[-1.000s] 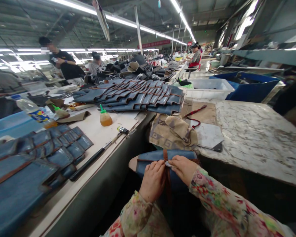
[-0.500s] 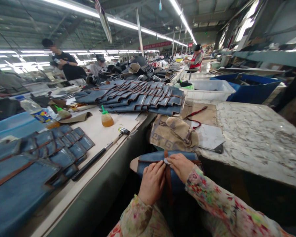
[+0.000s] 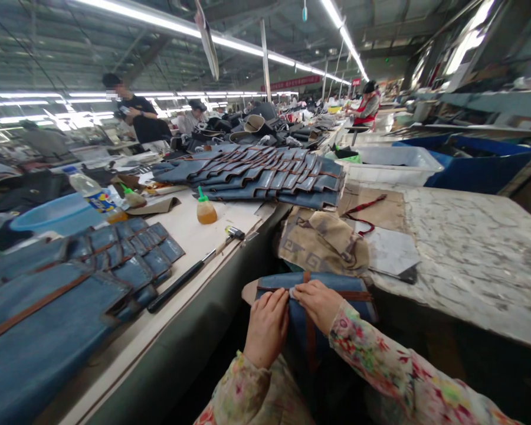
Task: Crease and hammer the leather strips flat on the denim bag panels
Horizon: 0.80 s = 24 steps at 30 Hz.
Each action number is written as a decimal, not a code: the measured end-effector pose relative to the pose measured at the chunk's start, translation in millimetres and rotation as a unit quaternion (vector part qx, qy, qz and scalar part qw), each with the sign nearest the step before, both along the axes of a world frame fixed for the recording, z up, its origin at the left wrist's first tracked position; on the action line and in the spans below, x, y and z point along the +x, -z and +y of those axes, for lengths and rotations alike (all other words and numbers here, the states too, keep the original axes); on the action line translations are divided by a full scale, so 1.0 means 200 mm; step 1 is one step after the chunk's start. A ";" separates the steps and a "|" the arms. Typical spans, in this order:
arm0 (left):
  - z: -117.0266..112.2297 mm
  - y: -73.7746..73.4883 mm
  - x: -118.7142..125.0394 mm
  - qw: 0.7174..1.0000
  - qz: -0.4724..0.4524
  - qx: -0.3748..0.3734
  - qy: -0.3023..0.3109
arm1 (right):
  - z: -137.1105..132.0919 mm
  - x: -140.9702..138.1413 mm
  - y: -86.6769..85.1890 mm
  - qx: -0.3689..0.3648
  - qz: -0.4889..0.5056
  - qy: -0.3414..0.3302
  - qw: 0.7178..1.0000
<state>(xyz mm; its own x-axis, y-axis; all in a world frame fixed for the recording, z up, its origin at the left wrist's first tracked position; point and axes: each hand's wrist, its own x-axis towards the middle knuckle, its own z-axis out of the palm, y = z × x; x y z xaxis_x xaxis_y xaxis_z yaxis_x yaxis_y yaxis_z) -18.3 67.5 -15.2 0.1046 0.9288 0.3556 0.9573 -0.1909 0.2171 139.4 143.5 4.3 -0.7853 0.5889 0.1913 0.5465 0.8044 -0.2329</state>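
Observation:
A blue denim piece (image 3: 336,286) with brown leather strips lies draped over a stand right in front of me. My left hand (image 3: 268,326) presses on its left part, fingers curled against the cloth. My right hand (image 3: 317,302) rests beside it, thumb and forefinger pinched on a small pale bit at the top edge where both hands meet. A brown strap (image 3: 310,342) hangs down between my wrists. Both sleeves are flowered.
A long bench (image 3: 190,236) on the left carries rows of blue denim pieces (image 3: 265,174), a hammer (image 3: 194,271), a glue bottle (image 3: 206,209), a water bottle (image 3: 88,189) and a blue basin (image 3: 53,215). A patterned tan cloth (image 3: 323,239) and stained table (image 3: 469,236) lie right. Other people work farther back.
My hands slid a little leftwards along the top edge of the denim piece, off the brown strap. The camera turned slightly, so the scene shifted right.

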 end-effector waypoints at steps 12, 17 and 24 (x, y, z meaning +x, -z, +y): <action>-0.04 0.01 -0.20 0.997 0.005 0.016 -0.073 | 0.04 -0.29 0.02 -0.007 -0.011 -0.068 0.998; -0.05 0.03 -0.23 0.995 -0.001 0.013 -0.101 | 0.05 -0.37 0.01 -0.010 -0.012 -0.077 0.997; -0.05 -0.03 -0.19 0.995 0.060 -0.002 -0.085 | 0.04 -0.19 -0.02 -0.006 -0.024 -0.058 0.998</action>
<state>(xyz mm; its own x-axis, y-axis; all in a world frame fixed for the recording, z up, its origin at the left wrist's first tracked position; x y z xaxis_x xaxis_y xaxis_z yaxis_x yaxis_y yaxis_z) -55.4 58.0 -9.0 -0.0129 0.9380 0.3463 0.9947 -0.0232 0.1001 102.1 151.4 8.5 -0.8566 0.4952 0.1450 0.4605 0.8604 -0.2182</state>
